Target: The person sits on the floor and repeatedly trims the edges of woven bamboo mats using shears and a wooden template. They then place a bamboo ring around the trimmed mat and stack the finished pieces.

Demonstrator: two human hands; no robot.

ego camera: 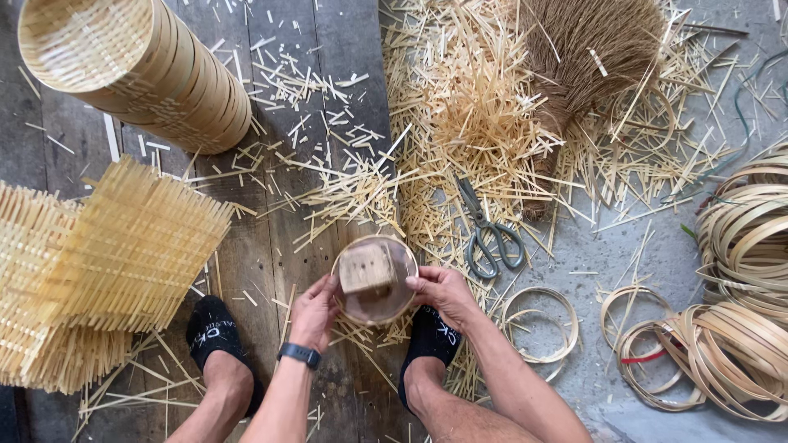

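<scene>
Both hands, left hand [314,310] & right hand [441,291], clasp round brown wooden mould w/ square block [375,280] by its rim, above plank floor [279,246] btwn feet; grey scissors [487,236] nearby.

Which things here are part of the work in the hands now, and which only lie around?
In the work:
- left hand and right hand, both gripping the round wooden mould
- thin bamboo ring around its rim

Lying about:
- scissors
- woven mats
- stacked baskets
- loose bamboo hoops
- offcuts
</scene>
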